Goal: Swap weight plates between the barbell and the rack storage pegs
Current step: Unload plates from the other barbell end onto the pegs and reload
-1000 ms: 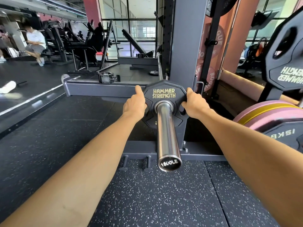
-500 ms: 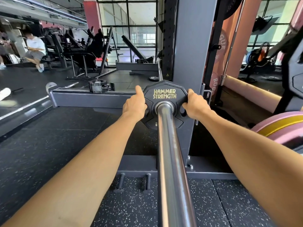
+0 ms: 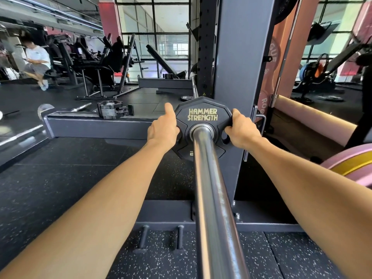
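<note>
A small black weight plate (image 3: 202,114) with yellow "HAMMER STRENGTH" lettering sits on the steel barbell sleeve (image 3: 211,190), far in near the grey rack upright (image 3: 241,63). My left hand (image 3: 164,126) grips the plate's left edge, thumb up along the rim. My right hand (image 3: 241,130) grips its right edge, fingers curled into a grip hole. The sleeve runs from the plate toward me and out of the bottom of the view; its end is hidden.
Pink and yellow bumper plates (image 3: 351,164) sit at the right edge. A barbell collar (image 3: 112,109) lies on the grey rack base beam (image 3: 96,125) to the left. Two short pegs (image 3: 161,236) stick up from the floor frame. A person (image 3: 37,61) sits far left.
The plate has slid farther in along the sleeve with both hands on it. The view has come closer, so the sleeve's end has dropped out of view.
</note>
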Demonstrator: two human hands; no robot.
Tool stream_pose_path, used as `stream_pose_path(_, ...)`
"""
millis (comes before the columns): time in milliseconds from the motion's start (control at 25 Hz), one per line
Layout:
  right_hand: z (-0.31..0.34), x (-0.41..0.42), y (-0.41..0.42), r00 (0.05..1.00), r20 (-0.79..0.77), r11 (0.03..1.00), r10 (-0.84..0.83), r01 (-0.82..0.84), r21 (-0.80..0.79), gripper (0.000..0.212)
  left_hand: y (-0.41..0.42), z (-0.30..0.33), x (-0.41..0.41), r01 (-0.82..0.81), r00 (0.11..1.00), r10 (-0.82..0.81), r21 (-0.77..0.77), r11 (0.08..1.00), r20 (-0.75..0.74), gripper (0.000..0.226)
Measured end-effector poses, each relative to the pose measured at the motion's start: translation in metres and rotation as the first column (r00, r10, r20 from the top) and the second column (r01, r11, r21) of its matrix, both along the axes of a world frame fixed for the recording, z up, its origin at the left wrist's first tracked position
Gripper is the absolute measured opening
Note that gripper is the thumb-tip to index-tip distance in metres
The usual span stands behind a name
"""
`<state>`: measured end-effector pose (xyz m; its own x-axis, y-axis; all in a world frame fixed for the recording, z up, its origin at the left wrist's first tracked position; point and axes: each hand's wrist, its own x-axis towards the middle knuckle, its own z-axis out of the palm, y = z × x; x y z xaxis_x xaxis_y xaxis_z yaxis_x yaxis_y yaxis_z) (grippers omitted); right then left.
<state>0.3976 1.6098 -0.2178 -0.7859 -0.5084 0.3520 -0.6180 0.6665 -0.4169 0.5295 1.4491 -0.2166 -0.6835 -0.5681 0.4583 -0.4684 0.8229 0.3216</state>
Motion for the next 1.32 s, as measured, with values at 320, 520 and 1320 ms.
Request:
stream_pose_path(320, 0.04, 0.019, 0.022, 0.981, 0.184, 0.984, 0.055, -0.084, 0.154, 0.064, 0.01, 0.059, 0.036, 0.132, 0.936, -0.199, 0.237, 0.963, 0.289, 0.063)
stream_pose_path(520, 0.095, 0.041, 0.052, 0.977, 0.15, 0.986, 0.152, -0.159, 0.041, 0.068, 0.021, 0.111, 0.059, 0.277, 0.937, -0.326, 0.301, 0.912, 0.124, 0.058)
stream_pose_path(1320, 0.697, 0.059, 0.105, 0.968, -0.09, 0.972, 0.234, -0.233, 0.02, 0.082, 0.065, 0.709, 0.111, 0.241, 0.97, -0.242, 0.072, 0.968, 0.0, 0.096)
